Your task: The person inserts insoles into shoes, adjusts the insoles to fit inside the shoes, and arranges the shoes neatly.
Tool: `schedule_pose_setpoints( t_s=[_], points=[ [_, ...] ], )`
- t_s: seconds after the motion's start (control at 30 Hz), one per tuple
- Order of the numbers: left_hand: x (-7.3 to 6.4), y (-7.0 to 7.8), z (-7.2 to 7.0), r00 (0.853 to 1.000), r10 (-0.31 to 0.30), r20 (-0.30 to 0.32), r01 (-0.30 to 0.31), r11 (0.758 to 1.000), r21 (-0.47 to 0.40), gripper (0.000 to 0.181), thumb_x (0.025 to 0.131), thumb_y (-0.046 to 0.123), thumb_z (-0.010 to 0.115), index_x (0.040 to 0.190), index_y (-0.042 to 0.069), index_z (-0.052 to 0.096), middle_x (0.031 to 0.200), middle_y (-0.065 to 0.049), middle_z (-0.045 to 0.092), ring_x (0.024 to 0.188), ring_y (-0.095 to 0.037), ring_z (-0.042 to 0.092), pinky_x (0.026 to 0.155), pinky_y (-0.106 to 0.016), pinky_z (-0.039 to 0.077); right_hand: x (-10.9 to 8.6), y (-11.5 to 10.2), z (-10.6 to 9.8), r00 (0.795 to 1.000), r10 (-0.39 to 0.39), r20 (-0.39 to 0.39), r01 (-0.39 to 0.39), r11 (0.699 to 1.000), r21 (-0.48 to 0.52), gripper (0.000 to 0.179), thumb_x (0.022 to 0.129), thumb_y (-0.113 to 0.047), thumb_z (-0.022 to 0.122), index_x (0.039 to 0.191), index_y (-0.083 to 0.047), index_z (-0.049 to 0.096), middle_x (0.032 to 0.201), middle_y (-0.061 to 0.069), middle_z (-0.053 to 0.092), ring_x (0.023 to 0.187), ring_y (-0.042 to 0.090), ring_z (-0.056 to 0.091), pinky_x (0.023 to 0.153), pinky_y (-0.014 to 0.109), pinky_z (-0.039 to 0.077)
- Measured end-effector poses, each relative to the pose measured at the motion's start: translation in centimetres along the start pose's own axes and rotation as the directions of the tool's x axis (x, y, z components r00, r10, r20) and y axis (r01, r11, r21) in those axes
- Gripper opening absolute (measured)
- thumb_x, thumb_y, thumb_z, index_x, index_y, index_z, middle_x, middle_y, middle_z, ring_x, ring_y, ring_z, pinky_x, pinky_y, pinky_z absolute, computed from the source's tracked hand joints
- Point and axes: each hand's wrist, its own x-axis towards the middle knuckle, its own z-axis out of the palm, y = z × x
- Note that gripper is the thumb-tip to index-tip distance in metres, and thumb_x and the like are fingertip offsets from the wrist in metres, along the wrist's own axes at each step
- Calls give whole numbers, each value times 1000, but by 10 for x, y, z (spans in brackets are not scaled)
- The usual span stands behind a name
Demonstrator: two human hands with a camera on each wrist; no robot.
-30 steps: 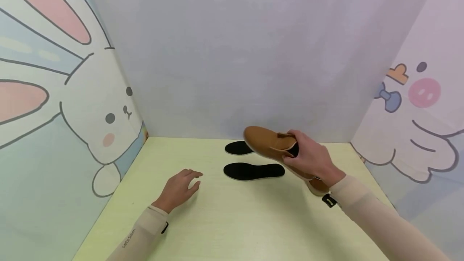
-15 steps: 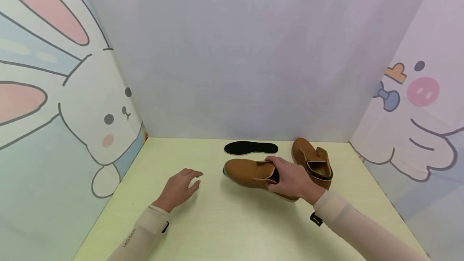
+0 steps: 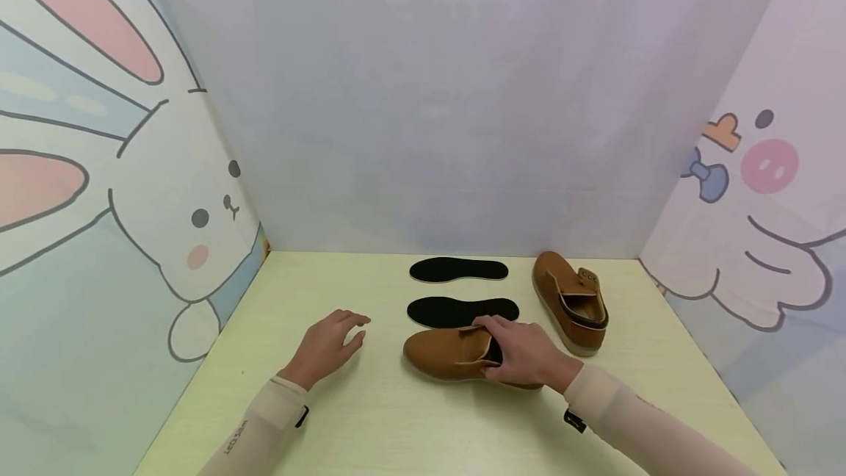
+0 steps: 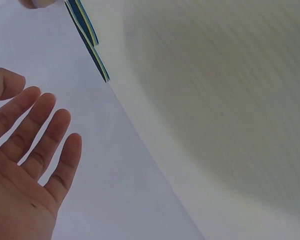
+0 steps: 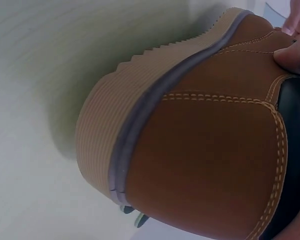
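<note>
A brown leather shoe (image 3: 436, 353) with stitched seams lies toe-left on the table, and my right hand (image 3: 525, 355) grips it at the opening. Its tan ridged sole and heel (image 5: 205, 160) fill the right wrist view; the thumb presses the upper near the collar. Just behind this shoe is a black insole (image 3: 439, 311), partly overlapped by my right fingers in the head view. A second black insole (image 3: 459, 269) lies farther back, parallel to it. My left hand (image 3: 324, 347) stays left of the shoe, fingers relaxed and holding nothing; the left wrist view shows its palm (image 4: 25, 175).
The matching brown shoe (image 3: 558, 289) stands at the back right, toe toward the wall, its flap raised. A pale yellow table (image 3: 370, 424) carries everything. Behind it rises a plain whitish wall (image 3: 429, 109), with cartoon-printed panels (image 3: 152, 241) at both sides.
My right hand has brought the shoe down and left from above the table at the right, past the nearer insole, onto the table in front of it. The left hand has not moved.
</note>
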Motion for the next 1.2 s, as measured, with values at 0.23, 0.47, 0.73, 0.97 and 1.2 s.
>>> schedule_pose_setpoints(
  t_s=[0.23,0.47,0.73,0.97,1.2],
  points=[
    [1,1,4,1000,7,0,-7,1000,0,25,89,16,80,113,17,76,108,3,71,100,-19,68,79,-39,58,4,7,10,1000,-14,5,14,1000,-24,74,77,-47,78,141,-22,50,116,-6,61,58,4,48,53,29,40],
    [3,5,5,1000,9,14,-9,1000,-20,23,90,16,79,113,16,76,108,3,72,101,-19,68,81,-40,57,17,16,9,1000,-28,-4,27,999,-39,75,78,-48,77,143,-21,50,117,-5,63,57,3,45,51,27,39],
    [6,8,5,1000,15,23,-15,1000,-18,22,91,16,78,112,18,76,108,4,72,102,-17,67,82,-38,57,31,24,10,1000,-22,11,23,999,-46,77,78,-50,76,145,-22,48,123,-4,63,59,3,48,52,27,40],
    [12,16,8,998,55,19,-55,998,-29,20,92,17,76,112,17,76,105,5,71,98,-16,67,78,-36,57,40,25,13,999,-39,18,39,998,-45,79,78,-51,75,147,-24,47,132,-1,60,67,6,56,54,28,42],
    [48,42,6,986,166,15,-166,986,-10,20,92,20,75,112,16,76,106,3,72,95,-15,68,74,-34,57,35,28,5,999,-41,6,41,998,-49,113,75,-68,78,162,-20,25,139,9,55,97,25,66,74,43,55]
  ],
)
